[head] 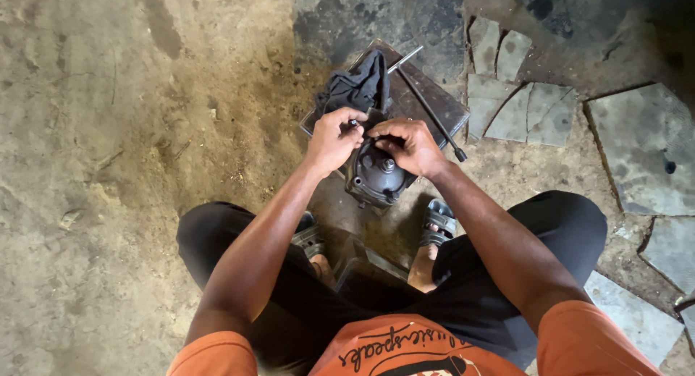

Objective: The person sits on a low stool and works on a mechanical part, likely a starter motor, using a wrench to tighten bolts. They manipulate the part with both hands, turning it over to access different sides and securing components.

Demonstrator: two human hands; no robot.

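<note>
A dark, greasy metal engine part (376,177) with a round housing and a bolt head at its middle stands on the ground between my knees. Both hands rest on its top edge. My left hand (331,138) pinches a small dark piece at the upper left of the part. My right hand (409,146) curls over the upper right side, fingers pressing on the housing. What lies under the fingers is hidden.
A dark rag (356,86) lies bunched on a flat metal plate (441,101) behind the part. A long black rod tool (431,112) lies across that plate. Broken stone slabs (528,108) sit at the right. My sandalled feet (438,227) flank the part on dirt floor.
</note>
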